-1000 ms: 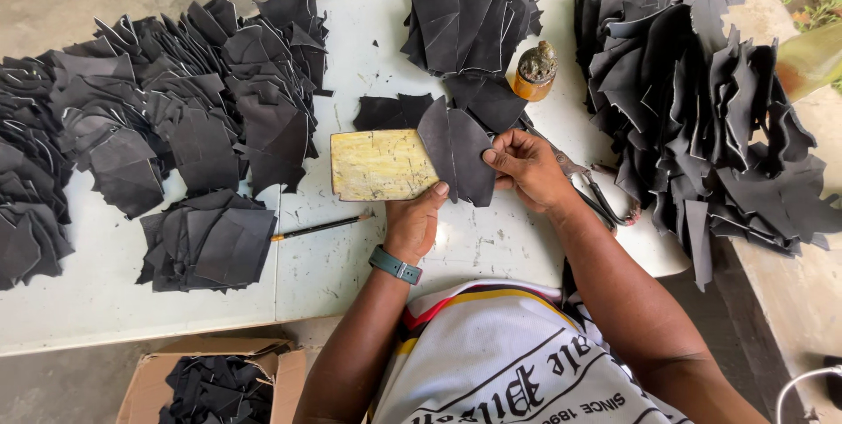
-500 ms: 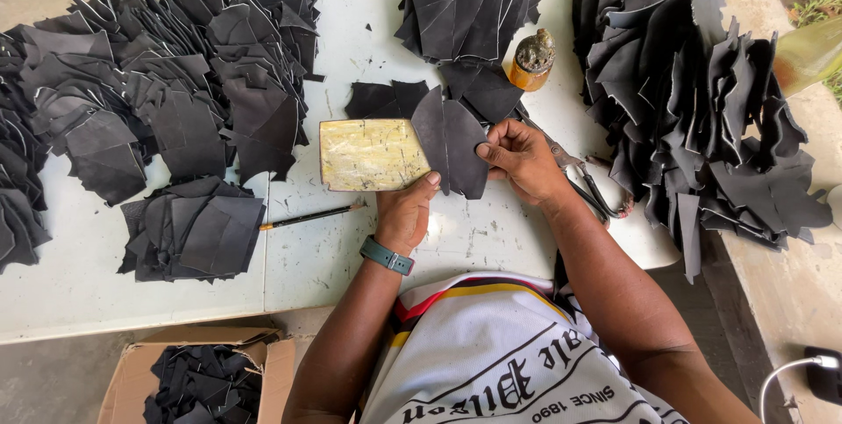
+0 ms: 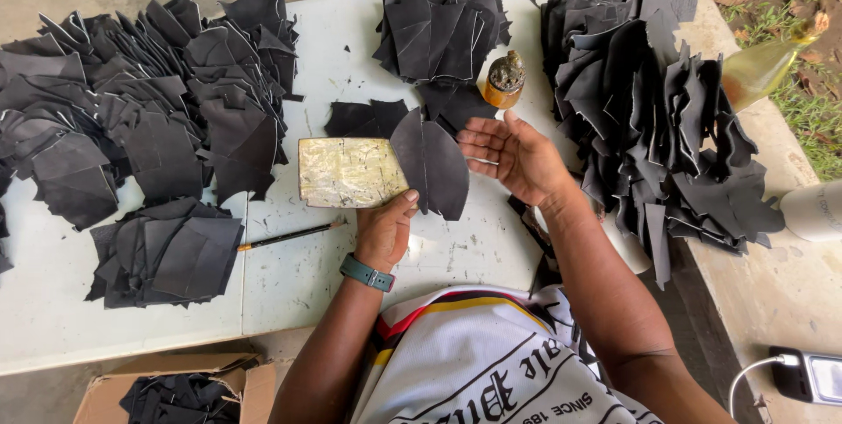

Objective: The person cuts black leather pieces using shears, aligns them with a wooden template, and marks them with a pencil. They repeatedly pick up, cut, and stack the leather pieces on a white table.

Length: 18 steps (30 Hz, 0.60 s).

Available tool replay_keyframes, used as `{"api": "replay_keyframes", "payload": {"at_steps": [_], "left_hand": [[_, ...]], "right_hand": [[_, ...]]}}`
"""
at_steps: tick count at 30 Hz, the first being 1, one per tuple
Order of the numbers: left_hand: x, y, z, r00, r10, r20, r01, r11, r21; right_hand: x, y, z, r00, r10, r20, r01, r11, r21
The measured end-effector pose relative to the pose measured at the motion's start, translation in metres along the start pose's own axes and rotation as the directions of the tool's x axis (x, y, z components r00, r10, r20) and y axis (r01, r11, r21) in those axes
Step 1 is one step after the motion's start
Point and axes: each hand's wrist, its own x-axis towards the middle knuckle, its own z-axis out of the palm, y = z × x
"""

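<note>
left hand (image 3: 386, 229) pinching lower edge of dark leather piece (image 3: 431, 165) on white table (image 3: 351, 64), right hand (image 3: 513, 156) open flat just beside it, yellowish block (image 3: 349, 172) under piece's left edge, pencil (image 3: 289, 235) nearby

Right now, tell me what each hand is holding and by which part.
The left hand pins the black leather piece by its lower left edge, thumb on top. The right hand is open, palm up, holding nothing.
</note>
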Motion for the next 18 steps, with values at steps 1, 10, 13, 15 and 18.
{"api": "replay_keyframes", "payload": {"at_steps": [1, 10, 13, 15, 18], "left_hand": [[0.000, 0.000, 0.000, 1.000, 0.003, 0.010, -0.003, 1.000, -0.004], [0.002, -0.003, -0.004, 0.998, 0.019, 0.052, -0.021, 0.999, 0.048], [-0.003, -0.001, 0.002, 0.997, 0.010, 0.080, -0.016, 0.997, 0.079], [-0.006, 0.001, 0.013, 0.991, -0.010, 0.134, -0.020, 0.976, 0.218], [-0.024, -0.003, 0.038, 0.932, 0.003, 0.363, -0.222, 0.796, 0.563]], "right_hand": [[-0.002, -0.004, 0.002, 1.000, -0.008, -0.003, 0.008, 0.997, -0.075], [0.005, 0.042, 0.031, 0.996, -0.056, 0.068, 0.081, 0.886, -0.456], [0.006, 0.053, 0.025, 0.981, -0.170, 0.094, 0.194, 0.893, -0.407], [0.008, 0.048, 0.018, 0.972, -0.230, 0.052, 0.234, 0.914, -0.332], [0.013, 0.021, 0.009, 0.958, -0.280, -0.059, 0.271, 0.954, -0.129]]}}
